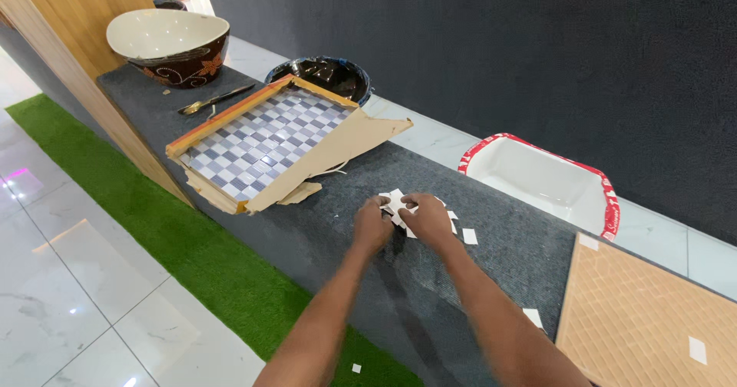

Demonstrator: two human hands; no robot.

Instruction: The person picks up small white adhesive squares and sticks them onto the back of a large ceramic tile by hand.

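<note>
**Counter inventory: basins, tile samples, paper pieces, two hands**

Basins, three: one cream oval basin (pixel 167 35) with a dark floral outside, far left; one glossy black round basin (pixel 328 74) behind the boxed sample; one white rectangular basin (pixel 542 178) edged in red-and-white wrapping, to the right.

Tile samples, two: one blue-and-white checkered mosaic sheet (pixel 261 143) lying in a torn cardboard box (pixel 343 145), tilted; one orange patterned tile board (pixel 645 318) at the lower right, carrying two small white stickers.

Tool, one: a slim metal tool (pixel 215 99) between the cream basin and the box.

Small white paper pieces (pixel 470 236): a cluster under the hands, one just beside them, one near the orange board, one on the green turf strip (pixel 153 226) below. The count inside the cluster cannot be told, as the hands cover it.

All rests on a dark grey carpeted counter (pixel 491 264).

Left hand (pixel 372 224): fingers curled inward, tips on the paper cluster (pixel 395 200).

Right hand (pixel 428 218): fingers bent, thumb and forefinger seemingly pinching a white piece at the cluster's top. The two hands touch, mid-counter, just right of the box.
</note>
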